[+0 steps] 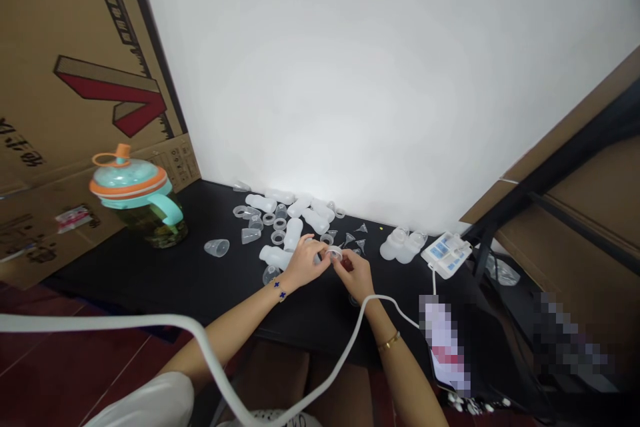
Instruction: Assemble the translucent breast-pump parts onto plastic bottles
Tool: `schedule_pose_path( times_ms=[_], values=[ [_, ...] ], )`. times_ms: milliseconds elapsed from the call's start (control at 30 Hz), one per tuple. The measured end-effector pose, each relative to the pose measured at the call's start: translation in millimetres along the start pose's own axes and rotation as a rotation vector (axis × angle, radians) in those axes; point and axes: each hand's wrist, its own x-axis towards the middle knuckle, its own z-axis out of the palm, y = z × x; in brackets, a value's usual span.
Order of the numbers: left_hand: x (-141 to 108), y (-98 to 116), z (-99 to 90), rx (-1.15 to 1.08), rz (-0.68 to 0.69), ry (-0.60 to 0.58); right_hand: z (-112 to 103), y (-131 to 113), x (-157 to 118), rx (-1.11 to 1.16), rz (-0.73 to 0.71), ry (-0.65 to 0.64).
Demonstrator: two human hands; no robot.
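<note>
My left hand (pixel 304 263) and my right hand (pixel 356 275) meet over the black table, both with fingers closed. Between their fingertips is a white screw ring (pixel 334 252), pinched from both sides. Part of it is hidden by the fingers. Left of my hands lie several frosted small bottles (pixel 293 235), more rings (pixel 279 237) and clear domed caps (pixel 251 235). Just beyond my right hand are small clear funnel-shaped teats (pixel 349 239). One clear cap (pixel 217 248) lies apart at the left.
A teal and orange lidded jug (pixel 135 203) stands left beside a cardboard box (pixel 75 100). Three bottles with clear tops (pixel 401 245) cluster at right, near a white power strip (pixel 447 253). A phone (pixel 445 347) lies at the front right. A white cable (pixel 210 353) crosses in front of my arms.
</note>
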Motion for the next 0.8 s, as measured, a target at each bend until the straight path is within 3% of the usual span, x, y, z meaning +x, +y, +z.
schedule_pose_path(
  times_ms=[433,800],
  values=[
    [0.1,1.0,-1.0,0.025,0.008,-0.022,0.2,-0.4,-0.3,-0.04,-0.024,0.003],
    [2.8,5.8,-5.4,0.008,-0.02,-0.034,2.6,0.7,-0.9,0.058,0.022,0.037]
  ],
)
